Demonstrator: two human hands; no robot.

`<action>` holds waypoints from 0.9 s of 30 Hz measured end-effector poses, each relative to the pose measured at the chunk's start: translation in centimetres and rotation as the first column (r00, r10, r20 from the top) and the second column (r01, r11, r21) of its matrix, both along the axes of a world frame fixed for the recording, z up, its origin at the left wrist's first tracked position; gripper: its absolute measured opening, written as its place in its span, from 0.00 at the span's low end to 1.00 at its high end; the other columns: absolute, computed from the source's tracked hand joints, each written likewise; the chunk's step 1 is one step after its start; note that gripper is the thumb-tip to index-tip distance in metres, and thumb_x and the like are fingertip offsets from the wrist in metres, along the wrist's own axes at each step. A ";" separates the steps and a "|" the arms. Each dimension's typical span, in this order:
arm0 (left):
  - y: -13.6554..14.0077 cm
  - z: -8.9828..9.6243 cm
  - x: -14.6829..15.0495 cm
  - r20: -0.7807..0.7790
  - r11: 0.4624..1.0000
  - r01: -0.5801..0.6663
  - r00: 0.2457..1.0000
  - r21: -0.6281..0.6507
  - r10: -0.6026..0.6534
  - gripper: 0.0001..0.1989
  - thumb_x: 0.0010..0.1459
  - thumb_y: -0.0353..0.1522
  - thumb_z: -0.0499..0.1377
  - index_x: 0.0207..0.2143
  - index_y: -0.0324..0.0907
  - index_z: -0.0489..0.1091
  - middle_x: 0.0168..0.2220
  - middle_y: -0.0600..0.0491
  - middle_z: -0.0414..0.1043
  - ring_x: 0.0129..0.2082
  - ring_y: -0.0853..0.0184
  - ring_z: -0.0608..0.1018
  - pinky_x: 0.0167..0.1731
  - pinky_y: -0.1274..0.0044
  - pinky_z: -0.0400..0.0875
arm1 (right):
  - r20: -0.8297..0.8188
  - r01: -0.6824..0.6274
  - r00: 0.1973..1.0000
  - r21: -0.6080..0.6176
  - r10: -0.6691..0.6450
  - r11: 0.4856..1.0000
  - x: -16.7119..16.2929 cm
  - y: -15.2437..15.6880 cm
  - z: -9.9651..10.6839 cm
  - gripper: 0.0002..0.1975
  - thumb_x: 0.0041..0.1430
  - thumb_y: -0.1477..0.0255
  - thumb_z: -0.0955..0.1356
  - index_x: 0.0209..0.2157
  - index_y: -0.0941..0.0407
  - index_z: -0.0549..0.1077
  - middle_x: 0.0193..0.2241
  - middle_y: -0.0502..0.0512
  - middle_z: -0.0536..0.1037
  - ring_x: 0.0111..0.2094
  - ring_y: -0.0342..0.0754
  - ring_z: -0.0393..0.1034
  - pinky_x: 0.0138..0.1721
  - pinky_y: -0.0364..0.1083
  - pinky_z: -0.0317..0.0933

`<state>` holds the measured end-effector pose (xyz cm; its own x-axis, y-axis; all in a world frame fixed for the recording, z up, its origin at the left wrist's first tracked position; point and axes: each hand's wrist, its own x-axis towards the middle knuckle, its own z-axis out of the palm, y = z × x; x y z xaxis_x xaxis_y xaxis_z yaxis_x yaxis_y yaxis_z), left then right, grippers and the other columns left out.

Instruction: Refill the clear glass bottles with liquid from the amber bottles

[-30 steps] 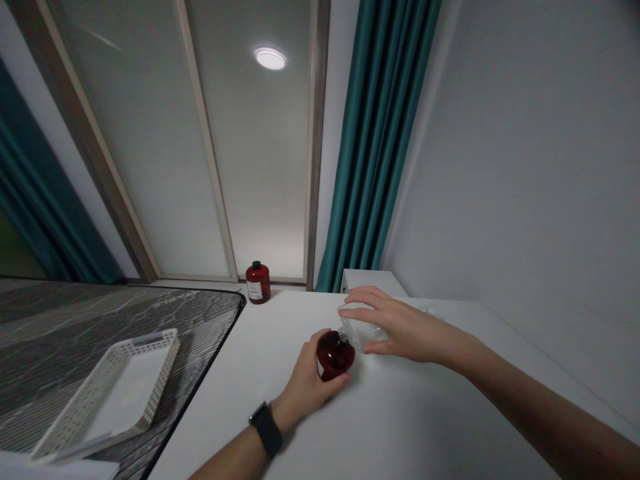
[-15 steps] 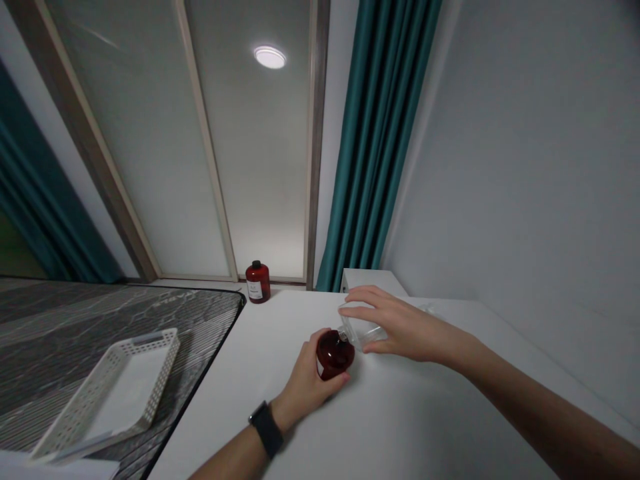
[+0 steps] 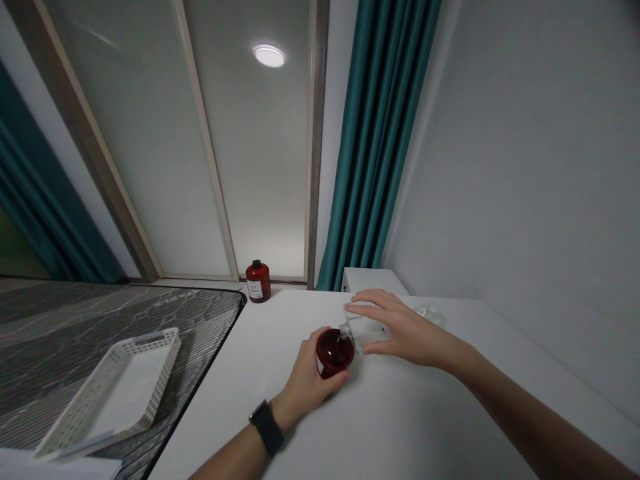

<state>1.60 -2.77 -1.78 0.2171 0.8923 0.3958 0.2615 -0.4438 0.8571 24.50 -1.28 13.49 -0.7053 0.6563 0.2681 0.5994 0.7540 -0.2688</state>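
Observation:
My left hand (image 3: 307,377), with a dark watch on its wrist, is wrapped round a dark red-brown bottle (image 3: 335,352) on the white table. In my right hand (image 3: 387,323) is a clear bottle (image 3: 367,328), tipped onto its side. The clear bottle's neck meets the mouth of the brown bottle; whether liquid passes between them I cannot tell. Fingers and palm hide part of both bottles. At the table's far left edge stands another red-brown bottle (image 3: 258,283) with a black cap and a white label.
Crumpled clear plastic (image 3: 433,313) lies behind my right hand. A white perforated basket (image 3: 150,393) sits on the grey patterned surface (image 3: 210,307) at left. Beyond the white table (image 3: 390,427) are a white cabinet (image 3: 375,280), a teal curtain (image 3: 380,133) and sliding glass panels (image 3: 250,160).
My right hand and the clear bottle have shifted slightly right, and the bottle lies more level. The left hand and brown bottle have barely moved.

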 end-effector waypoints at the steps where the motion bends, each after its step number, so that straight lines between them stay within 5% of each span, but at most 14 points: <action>1: 0.0 0.0 0.0 0.003 1.000 0.004 1.000 0.001 -0.004 0.38 0.48 0.30 0.69 0.61 0.43 0.58 0.57 0.43 0.67 0.55 0.50 0.71 0.57 0.58 0.64 | -0.014 0.007 1.000 -0.007 -0.007 1.000 0.0 0.0 -0.1 0.34 0.55 0.63 0.76 0.62 0.46 0.67 0.61 0.60 0.68 0.63 0.59 0.60 0.64 0.63 0.54; 9: 0.3 0.2 -0.1 0.039 0.999 0.027 0.999 -0.032 -0.026 0.36 0.49 0.31 0.67 0.60 0.42 0.58 0.56 0.42 0.67 0.55 0.52 0.72 0.57 0.59 0.64 | -0.376 0.129 0.911 -0.125 -0.167 0.984 0.6 0.6 -3.2 0.31 0.54 0.66 0.75 0.59 0.46 0.68 0.57 0.57 0.69 0.59 0.57 0.65 0.61 0.60 0.60; 15: 0.4 0.7 -0.2 0.043 0.998 0.037 0.998 -0.049 -0.035 0.35 0.49 0.30 0.67 0.58 0.41 0.59 0.56 0.43 0.68 0.55 0.53 0.73 0.57 0.61 0.65 | -0.699 0.176 0.607 -0.348 -0.380 0.921 0.8 2.6 -9.6 0.33 0.53 0.64 0.73 0.61 0.50 0.64 0.54 0.60 0.70 0.57 0.57 0.66 0.54 0.56 0.65; 18: 0.4 1.1 -0.1 0.055 0.998 0.048 0.997 -0.048 -0.045 0.33 0.49 0.30 0.67 0.57 0.41 0.59 0.54 0.44 0.69 0.54 0.54 0.74 0.57 0.62 0.66 | -0.738 0.190 0.472 -0.448 -0.482 0.873 0.6 3.2 -12.4 0.37 0.53 0.60 0.73 0.62 0.50 0.61 0.52 0.59 0.71 0.57 0.56 0.66 0.57 0.56 0.63; 27: 0.5 1.2 0.2 0.043 0.995 0.061 0.997 -0.083 -0.057 0.34 0.48 0.28 0.66 0.56 0.42 0.58 0.52 0.45 0.71 0.51 0.56 0.75 0.54 0.63 0.68 | -0.710 0.233 0.347 -0.568 -0.613 0.789 -0.1 3.3 -16.5 0.38 0.53 0.57 0.72 0.63 0.53 0.61 0.51 0.60 0.73 0.54 0.57 0.70 0.54 0.55 0.66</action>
<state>1.77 -2.32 -0.53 0.2557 0.9089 0.3294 0.2016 -0.3834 0.9013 24.42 2.00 -3.05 0.1520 0.9589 0.2398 0.1391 0.2194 -0.9657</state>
